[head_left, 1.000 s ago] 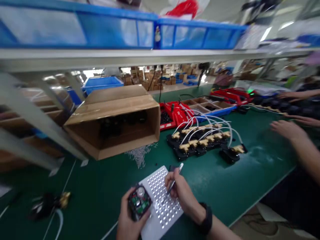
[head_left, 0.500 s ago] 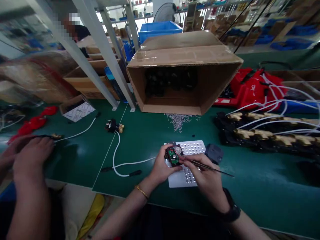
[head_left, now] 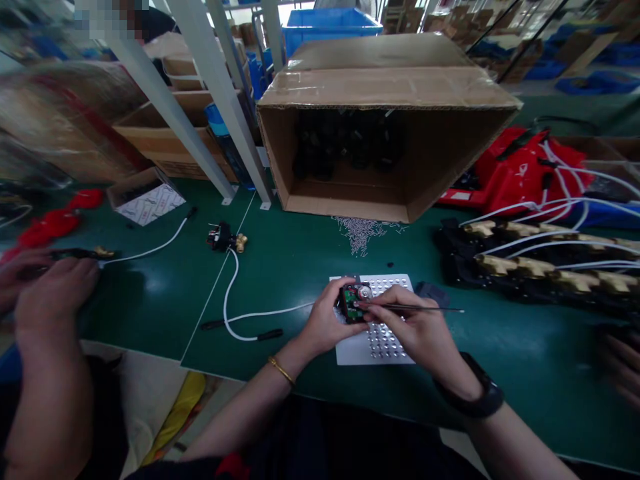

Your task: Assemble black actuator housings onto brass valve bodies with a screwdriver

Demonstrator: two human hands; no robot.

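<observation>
Left hand [head_left: 327, 323]: closed around a module [head_left: 353, 305], gripping its sides, with the green board face up. A bracelet [head_left: 281, 370] is on that wrist.

Right hand [head_left: 420, 330]: pinched shut on tweezers [head_left: 417, 308]. These lie almost level, with the tips on the module's top face and the back end pointing to 3 o'clock. A black watch [head_left: 483, 393] is on that wrist.

Location of module: held over the far left corner of a white perforated plate [head_left: 380, 347]. The plate lies flat on the green counter [head_left: 300, 260]. A dark cap [head_left: 433, 292] lies just beside the plate's far right corner.

From the module outward:
- **9 o'clock:** a white cable [head_left: 227, 303] loops across the counter and runs up to a small valve [head_left: 225, 238] at 10 o'clock.
- **12 o'clock:** a heap of pins [head_left: 363, 233] lies loose on the counter, just in front of a box [head_left: 390, 87]. The box lies on its side with its mouth toward the person and has dark parts inside, too dim to identify.
- **2 to 3 o'clock:** rows of brass fittings [head_left: 540, 273] with white tubes rest on black bases. Red parts [head_left: 520, 177] lie beyond them.

Other people: a co-worker's hands [head_left: 55, 287] rest on the counter far out at 9 o'clock; their grip cannot be made out. A blurred hand [head_left: 620, 360] shows at the right edge, about 4 o'clock.

Farthest, behind the box at 12 o'clock: a blue bin [head_left: 330, 23].
</observation>
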